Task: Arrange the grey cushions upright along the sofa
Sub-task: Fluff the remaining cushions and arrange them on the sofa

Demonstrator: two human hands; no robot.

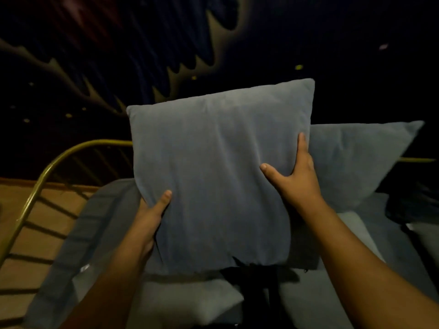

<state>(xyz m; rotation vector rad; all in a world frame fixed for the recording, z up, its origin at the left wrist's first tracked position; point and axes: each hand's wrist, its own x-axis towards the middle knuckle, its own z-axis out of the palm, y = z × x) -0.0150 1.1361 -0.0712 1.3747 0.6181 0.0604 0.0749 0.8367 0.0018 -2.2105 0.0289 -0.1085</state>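
Observation:
A square grey cushion [213, 167] fills the middle of the view, held upright above the sofa seat [99, 224]. My left hand [154, 217] grips its lower left edge, thumb on the front. My right hand [297, 172] clasps its right edge, thumb and a finger spread over the front face. A second grey cushion [356, 157] leans upright behind and to the right, partly hidden by the held one. Another pale cushion [197, 302] lies flat on the seat below.
A curved brass-coloured metal rail [40, 184] forms the sofa's left end, with wooden floor [47, 210] beyond it. A dark painted wall [166, 43] rises behind. Something dark [413, 207] sits on the seat at far right.

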